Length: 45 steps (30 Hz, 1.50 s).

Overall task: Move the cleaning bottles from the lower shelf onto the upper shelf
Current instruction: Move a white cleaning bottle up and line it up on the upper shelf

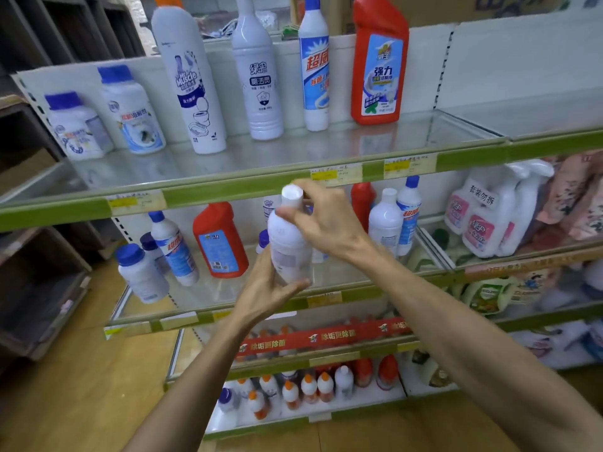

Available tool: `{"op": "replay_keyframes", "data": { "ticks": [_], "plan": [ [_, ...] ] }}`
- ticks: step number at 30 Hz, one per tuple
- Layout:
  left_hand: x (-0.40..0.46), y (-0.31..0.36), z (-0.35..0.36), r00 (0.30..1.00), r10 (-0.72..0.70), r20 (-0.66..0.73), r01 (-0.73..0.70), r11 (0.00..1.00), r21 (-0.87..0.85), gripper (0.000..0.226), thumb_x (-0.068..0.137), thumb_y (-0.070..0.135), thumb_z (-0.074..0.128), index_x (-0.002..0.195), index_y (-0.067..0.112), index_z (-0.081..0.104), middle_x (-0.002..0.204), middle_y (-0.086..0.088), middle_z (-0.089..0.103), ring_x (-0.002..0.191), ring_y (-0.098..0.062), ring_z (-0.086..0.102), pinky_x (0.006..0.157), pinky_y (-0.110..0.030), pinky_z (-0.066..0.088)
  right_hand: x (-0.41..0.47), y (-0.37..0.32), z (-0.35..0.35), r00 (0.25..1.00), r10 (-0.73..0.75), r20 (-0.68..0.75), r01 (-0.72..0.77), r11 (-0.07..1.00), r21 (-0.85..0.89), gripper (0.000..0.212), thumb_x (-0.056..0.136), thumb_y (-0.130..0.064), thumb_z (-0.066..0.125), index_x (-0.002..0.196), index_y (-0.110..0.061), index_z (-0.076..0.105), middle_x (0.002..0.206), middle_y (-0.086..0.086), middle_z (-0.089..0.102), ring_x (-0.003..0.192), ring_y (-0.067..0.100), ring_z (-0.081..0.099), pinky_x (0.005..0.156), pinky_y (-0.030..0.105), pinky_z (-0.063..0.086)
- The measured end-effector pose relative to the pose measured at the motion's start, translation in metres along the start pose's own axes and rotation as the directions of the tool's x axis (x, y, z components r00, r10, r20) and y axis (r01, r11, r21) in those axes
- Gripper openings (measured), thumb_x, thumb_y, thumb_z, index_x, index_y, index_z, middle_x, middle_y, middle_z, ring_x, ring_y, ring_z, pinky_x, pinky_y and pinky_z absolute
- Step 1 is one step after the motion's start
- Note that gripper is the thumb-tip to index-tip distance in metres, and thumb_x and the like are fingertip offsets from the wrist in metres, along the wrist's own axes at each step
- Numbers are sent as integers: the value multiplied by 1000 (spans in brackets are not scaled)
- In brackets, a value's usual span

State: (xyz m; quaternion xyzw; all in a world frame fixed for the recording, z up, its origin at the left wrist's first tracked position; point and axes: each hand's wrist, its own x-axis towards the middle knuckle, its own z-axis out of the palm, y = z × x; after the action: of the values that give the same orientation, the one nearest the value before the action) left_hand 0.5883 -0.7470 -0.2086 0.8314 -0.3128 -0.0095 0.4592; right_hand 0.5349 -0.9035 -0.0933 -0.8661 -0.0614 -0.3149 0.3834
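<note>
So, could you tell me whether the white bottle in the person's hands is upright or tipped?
Roughly upright, leaning slightly: the white bottle has its cap on top, with the right hand near the neck and the left hand at its base.

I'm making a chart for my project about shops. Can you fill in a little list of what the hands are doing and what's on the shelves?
held thing: white bottle, white cap, in front of the lower shelf
left hand: holds the bottle's base
right hand: pinches its neck near the cap
upper shelf: six bottles, including a red bottle and a Mr Muscle bottle
lower shelf: several bottles left, one a red bottle
free room up top: right of the red bottle
</note>
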Motion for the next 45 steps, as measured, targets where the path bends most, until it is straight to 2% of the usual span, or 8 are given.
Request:
{"op": "replay_keyframes", "data": {
  "ticks": [13,16,20,23,27,34,38,45],
  "plan": [
    [17,81,-33,988,102,-120,-150,846,-512,59,84,52,60,132,20,53,128,-1,67,120,-17,63,102,-41,50,100,-66,-50,989,132,-71,-99,930,355,28,92,-46,65,83,-20,64,70,-13,63,63,-4,52,68,17,42],
    [19,89,-42,997,56,-45,-71,713,-698,61,77,57,66,122,16,63,114,-7,74,104,-25,71,86,-44,58,110,-67,-52,986,162,40,-161,857,490,57,92,-51,61,93,5,68,97,21,74,82,18,60,91,48,55],
    [13,94,-49,982,43,186,124,596,-793,68,64,64,72,113,17,72,100,-10,77,80,-25,76,47,-30,58,114,-70,-54,976,200,81,-210,796,567,31,99,-26,60,87,0,71,102,25,74,88,28,69,98,52,54],
    [16,93,-46,986,31,161,119,542,-832,77,66,66,77,121,13,67,113,-13,74,94,-26,74,67,-34,62,120,-73,-48,980,198,-22,-156,834,529,33,91,-34,69,73,-6,73,92,22,76,80,25,69,91,51,57],
    [18,94,-49,998,-6,56,49,579,-814,44,94,48,41,106,28,79,110,-4,77,102,-20,73,82,-35,59,126,-78,-47,970,175,-170,-86,896,436,60,83,-43,69,88,16,63,75,9,59,72,17,47,70,36,44],
    [28,105,-66,995,78,-58,-95,898,-430,57,67,54,75,117,32,58,106,24,74,100,1,69,79,-16,53,144,-78,-49,981,102,-166,-34,929,369,63,86,-44,67,92,18,62,68,9,57,68,16,46,67,32,40],
    [55,126,-93,990,107,-97,-135,925,-354,39,82,25,80,118,25,63,103,20,75,96,2,70,76,-12,52,179,-97,-65,995,19,-96,14,943,333,50,93,-38,64,78,9,61,68,7,59,65,17,51,60,31,40],
    [133,130,-136,985,78,-156,-116,960,-255,62,75,38,85,129,28,56,117,11,73,105,-1,68,95,-30,54,243,-114,-79,997,-27,-67,33,996,84,39,102,-33,53,68,-13,47,62,2,37,56,14,34,54,28,30]
  ]
}}
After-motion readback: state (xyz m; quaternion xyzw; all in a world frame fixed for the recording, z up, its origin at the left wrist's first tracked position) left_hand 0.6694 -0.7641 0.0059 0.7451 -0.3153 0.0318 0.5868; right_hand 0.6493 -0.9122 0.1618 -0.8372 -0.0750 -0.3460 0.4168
